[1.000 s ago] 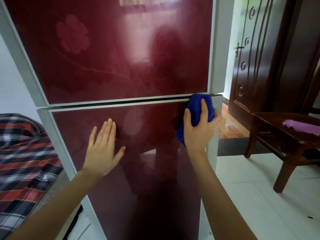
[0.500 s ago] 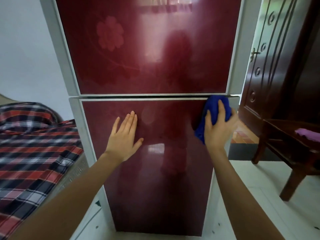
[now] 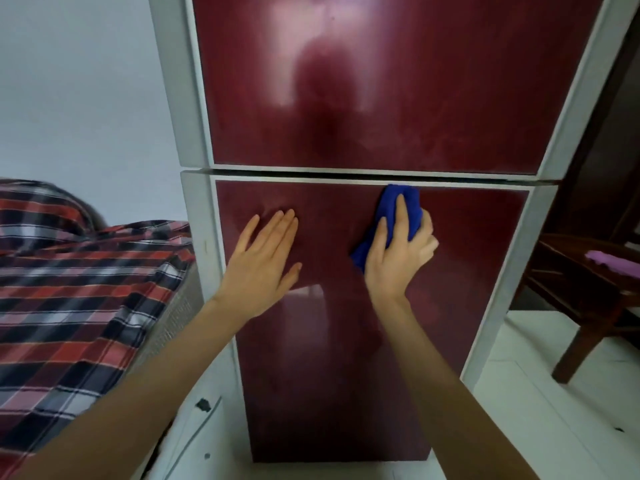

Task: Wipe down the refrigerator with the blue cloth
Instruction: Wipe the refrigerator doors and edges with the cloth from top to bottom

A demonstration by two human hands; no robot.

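Note:
A dark red refrigerator with grey edging fills the middle of the view, its upper and lower doors split by a narrow gap. My right hand presses a bunched blue cloth against the lower door just below that gap, right of the door's middle. Two fingers lie over the cloth and the outer fingers curl round it. My left hand rests flat on the same door to the left, fingers straight and together.
A red, black and white plaid fabric covers something low at the left, close to the fridge's side. At the right stands a dark wooden stool with a purple cloth on it. The floor is pale tile.
My right hand has slid the blue cloth left along the top of the lower door, from its right edge towards the middle. The left hand stays flat on the door.

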